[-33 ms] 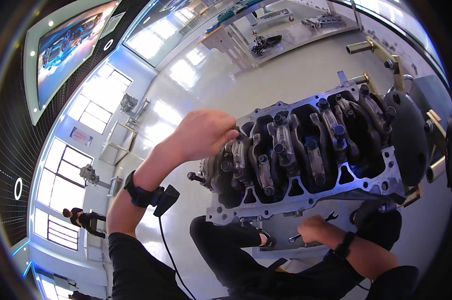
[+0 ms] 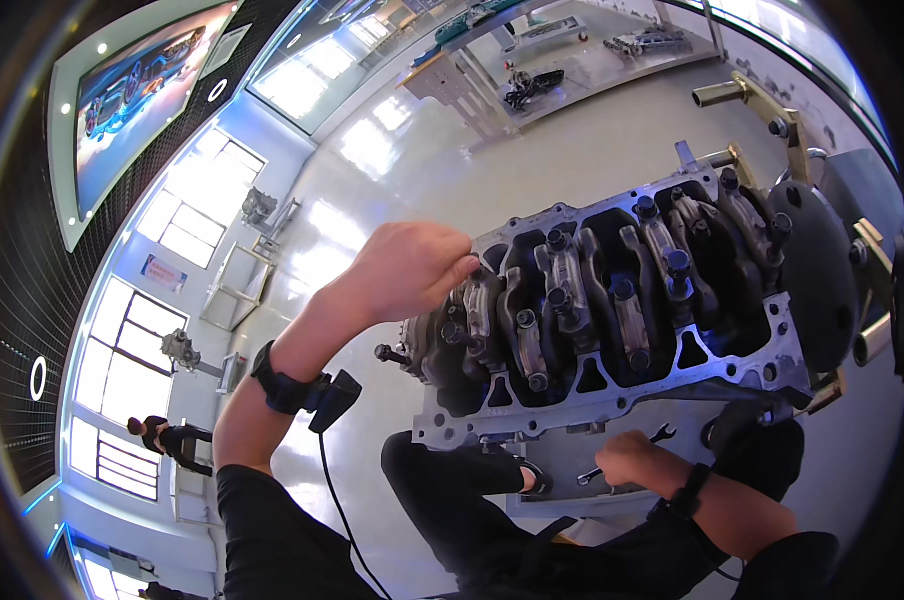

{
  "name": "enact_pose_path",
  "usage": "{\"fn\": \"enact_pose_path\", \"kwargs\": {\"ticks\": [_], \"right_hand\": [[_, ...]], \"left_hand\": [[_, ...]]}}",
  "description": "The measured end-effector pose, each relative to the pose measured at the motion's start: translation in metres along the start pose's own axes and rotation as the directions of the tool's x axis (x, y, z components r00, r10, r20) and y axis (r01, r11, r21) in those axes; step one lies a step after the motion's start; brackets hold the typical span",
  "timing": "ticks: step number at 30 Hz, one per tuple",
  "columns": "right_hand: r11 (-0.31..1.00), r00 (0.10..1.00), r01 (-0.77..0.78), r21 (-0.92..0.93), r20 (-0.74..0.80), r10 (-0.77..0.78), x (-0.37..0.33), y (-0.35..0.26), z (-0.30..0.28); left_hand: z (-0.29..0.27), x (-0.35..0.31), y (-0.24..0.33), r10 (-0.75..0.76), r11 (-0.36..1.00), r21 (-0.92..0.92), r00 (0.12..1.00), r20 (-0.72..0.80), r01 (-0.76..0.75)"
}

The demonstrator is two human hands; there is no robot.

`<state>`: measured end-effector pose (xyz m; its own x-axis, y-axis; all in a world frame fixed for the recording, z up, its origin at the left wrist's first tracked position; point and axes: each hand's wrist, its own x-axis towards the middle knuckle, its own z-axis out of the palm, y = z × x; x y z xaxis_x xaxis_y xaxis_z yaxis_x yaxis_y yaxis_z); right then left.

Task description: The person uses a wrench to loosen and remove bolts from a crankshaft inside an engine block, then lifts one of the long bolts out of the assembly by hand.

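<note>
An engine block (image 2: 662,385) stands before me with its crankshaft side up. Bearing caps (image 2: 570,290) cross it in a row, with dark bolts (image 2: 677,265) standing in them. My left hand (image 2: 412,265) is closed at the far edge of the block's left end, over the leftmost bearing cap (image 2: 479,305); its fingertips hide whatever they pinch. Another bolt (image 2: 392,354) sticks out at the near left end. Below the block's near side, my right hand (image 2: 632,460) is closed around the middle of a combination wrench (image 2: 662,433), whose two ends show on either side of the fist.
A brass-coloured stand frame (image 2: 797,145) and a dark round plate (image 2: 817,275) sit at the block's right end. Under the block is a grey tray (image 2: 562,505), between my legs. A cable (image 2: 337,490) hangs from my left wrist device. Another person (image 2: 172,440) is far left.
</note>
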<state>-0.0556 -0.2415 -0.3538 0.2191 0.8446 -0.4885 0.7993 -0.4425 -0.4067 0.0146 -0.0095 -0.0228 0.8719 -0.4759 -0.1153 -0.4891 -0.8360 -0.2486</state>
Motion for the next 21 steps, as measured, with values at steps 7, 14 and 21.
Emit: {"fn": "enact_pose_path", "kwargs": {"ticks": [7,14,21], "right_hand": [[1.000,1.000,0.003,0.005,0.005,-0.003,-0.0040,-0.0035,-0.0099],[0.999,1.000,-0.023,0.030,0.018,0.023,-0.0016,-0.0026,-0.0081],[0.999,0.999,-0.032,0.017,0.027,0.032,-0.0011,-0.0040,-0.0106]], "left_hand": [[0.0051,0.0068,0.0000,-0.067,0.991,-0.117,0.997,0.025,0.070],[0.0022,0.0058,0.0013,-0.136,0.972,-0.172,0.981,0.139,0.160],[0.0083,0.0005,-0.0049,-0.191,0.934,-0.312,0.982,-0.014,0.177]]}}
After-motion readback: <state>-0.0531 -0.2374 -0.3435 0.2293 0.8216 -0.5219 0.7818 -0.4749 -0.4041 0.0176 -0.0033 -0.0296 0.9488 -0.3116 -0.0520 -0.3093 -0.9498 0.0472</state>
